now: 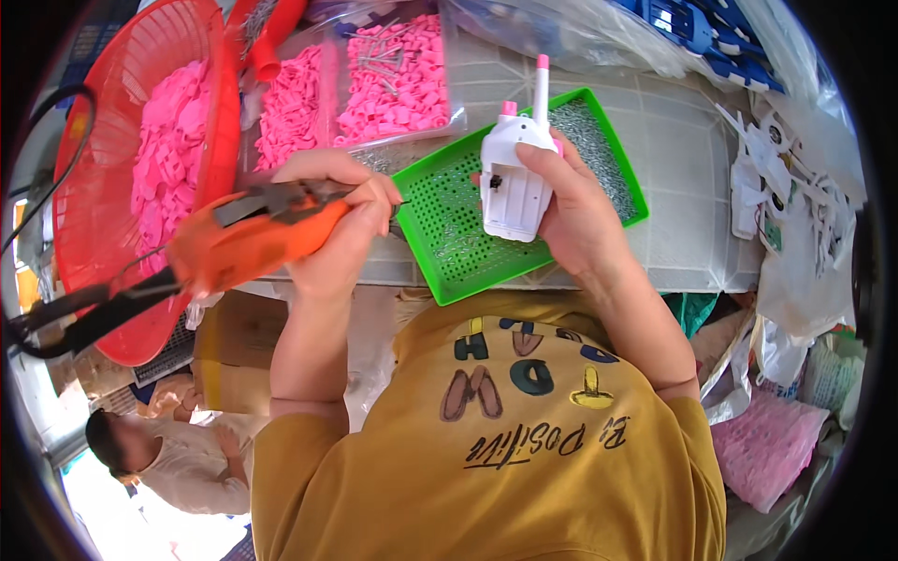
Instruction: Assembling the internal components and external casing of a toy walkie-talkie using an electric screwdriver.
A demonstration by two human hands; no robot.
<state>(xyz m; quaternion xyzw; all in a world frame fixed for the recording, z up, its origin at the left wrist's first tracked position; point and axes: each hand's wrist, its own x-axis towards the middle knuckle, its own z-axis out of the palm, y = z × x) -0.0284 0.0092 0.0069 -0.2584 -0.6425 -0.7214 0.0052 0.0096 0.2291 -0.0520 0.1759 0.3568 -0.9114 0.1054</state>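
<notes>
Bare tabletop (694, 187) right of tray (438, 208); red basket (98, 220) near orange screwdriver (257, 241)

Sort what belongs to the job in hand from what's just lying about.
In the job:
orange power driver, left hand
white handset, right hand
green tray of metal pieces, seemingly

Probably just lying about:
blue parts
white parts
pink bundle

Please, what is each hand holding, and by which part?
The left hand holds the orange power tool by its front end; the right hand holds the white plastic casing by its right side.

Blue plastic parts (689, 30) top right; pink packing material (769, 456) lower right.
</notes>
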